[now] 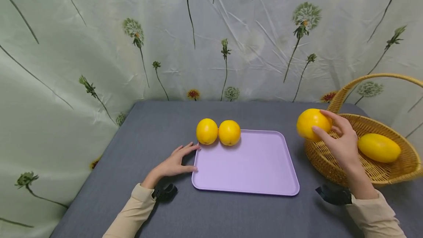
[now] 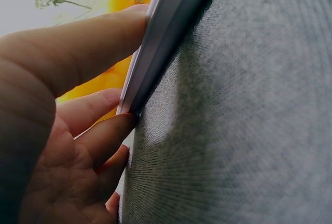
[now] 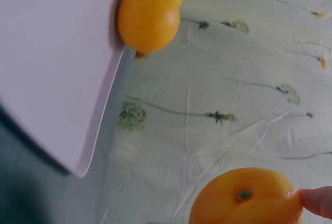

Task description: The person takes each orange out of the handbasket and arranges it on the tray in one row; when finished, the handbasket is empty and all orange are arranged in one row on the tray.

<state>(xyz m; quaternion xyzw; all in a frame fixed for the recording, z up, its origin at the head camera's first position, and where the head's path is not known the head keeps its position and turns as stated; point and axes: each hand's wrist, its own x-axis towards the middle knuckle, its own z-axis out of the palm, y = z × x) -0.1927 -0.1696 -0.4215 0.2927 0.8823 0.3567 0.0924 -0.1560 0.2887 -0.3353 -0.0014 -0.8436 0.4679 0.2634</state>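
Right hand: we see the right hand point(image 1: 342, 142) with thumb and fingers clamped on an orange, pinching it from its sides.
Held orange: the held orange point(image 1: 310, 123) sits at the fingertips, on the tray side of the palm — in the head view it overlaps the left rim of the basket.
Fingertip and stem: in the right wrist view we make out one fingertip pressed to the fruit, beside its green stem spot.
Left hand: the left hand point(image 1: 173, 162) has its thumb and fingers spread apart, their tips touching the left edge of the tray.
Tray: the pale purple tray point(image 1: 246, 164) lies flat on the grey table point(image 1: 158, 120), between the two hands.
Pair of oranges: we find a left orange point(image 1: 207, 131) and a right orange point(image 1: 229, 133) side by side at the tray's far left corner.
Basket: the wicker basket point(image 1: 322, 164) stands right of the tray — a long yellow fruit point(image 1: 379, 148) lies inside.
Backdrop: a flowered curtain point(image 1: 248, 28) hangs behind.
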